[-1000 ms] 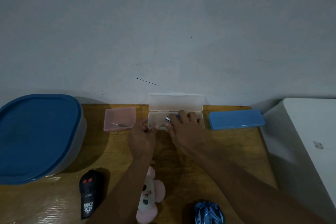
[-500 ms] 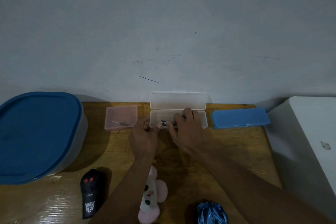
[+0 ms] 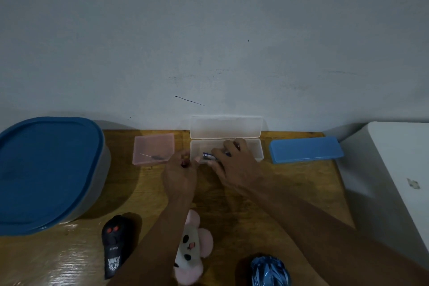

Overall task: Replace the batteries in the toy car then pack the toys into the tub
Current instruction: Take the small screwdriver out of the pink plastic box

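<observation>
A clear plastic case (image 3: pixel 256 154) stands at the back of the wooden table with its lid (image 3: pixel 226 126) open against the wall. My right hand (image 3: pixel 234 166) reaches into the case and pinches a dark blue battery (image 3: pixel 208 156) near its left end. My left hand (image 3: pixel 180 176) has curled fingers, and its thumb grips the case's front left corner. A large tub with a blue lid (image 3: pixel 46 169) sits at the left. The blue toy car (image 3: pixel 270 270) is at the near edge, partly cut off. A black remote control (image 3: pixel 115 246) and a pink plush toy (image 3: pixel 195 251) lie in front.
A small pink box (image 3: pixel 148 144) with a thin screwdriver (image 3: pixel 154 157) in it sits left of the clear case. A shut blue case (image 3: pixel 306 152) lies to its right. A white appliance (image 3: pixel 406 181) borders the table's right edge. The wall rises right behind.
My right hand's fingers drew together inside the case and now pinch a battery that has come into sight. My left hand stayed at the case's corner.
</observation>
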`<action>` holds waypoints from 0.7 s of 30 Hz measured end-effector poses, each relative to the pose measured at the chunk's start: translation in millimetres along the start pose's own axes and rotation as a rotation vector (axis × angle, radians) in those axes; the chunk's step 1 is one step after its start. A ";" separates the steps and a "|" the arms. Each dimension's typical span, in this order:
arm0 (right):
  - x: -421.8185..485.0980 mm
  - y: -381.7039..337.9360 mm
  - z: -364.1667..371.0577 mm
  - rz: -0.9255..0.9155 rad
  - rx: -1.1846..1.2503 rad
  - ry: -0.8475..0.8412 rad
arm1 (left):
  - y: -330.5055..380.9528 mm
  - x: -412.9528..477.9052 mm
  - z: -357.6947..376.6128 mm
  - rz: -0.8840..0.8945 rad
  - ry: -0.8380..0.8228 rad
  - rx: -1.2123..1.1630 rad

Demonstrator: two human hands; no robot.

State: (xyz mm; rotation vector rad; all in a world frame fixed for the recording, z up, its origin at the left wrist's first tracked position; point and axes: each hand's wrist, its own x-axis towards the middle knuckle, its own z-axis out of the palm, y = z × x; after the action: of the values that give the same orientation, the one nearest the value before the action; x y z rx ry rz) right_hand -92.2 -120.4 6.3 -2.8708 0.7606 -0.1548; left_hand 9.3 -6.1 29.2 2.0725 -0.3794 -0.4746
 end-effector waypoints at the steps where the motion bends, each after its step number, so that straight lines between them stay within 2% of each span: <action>1: 0.5 -2.8 -0.5 0.001 -0.014 -0.005 | -0.1 -0.4 0.0 0.002 0.000 0.000; 10: 12.3 -1.2 -0.1 -0.037 -0.032 -0.072 | 1.1 -0.7 -0.5 0.016 0.023 0.025; 13: 12.0 1.0 1.9 -0.064 -0.040 -0.043 | 1.4 -0.1 -0.8 0.013 0.018 0.000; 18: 13.4 6.7 0.4 -0.087 0.095 -0.015 | -0.6 -0.3 -0.5 0.022 0.025 0.006; 21: 13.0 7.0 -3.0 -0.026 0.186 -0.044 | -0.7 -1.2 -0.2 0.020 0.014 -0.003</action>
State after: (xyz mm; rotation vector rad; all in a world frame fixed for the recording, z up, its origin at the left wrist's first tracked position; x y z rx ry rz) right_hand -84.8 -133.2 8.6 -2.6996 0.6642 -0.1563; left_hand 8.4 -5.0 29.0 2.0663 -0.3902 -0.4481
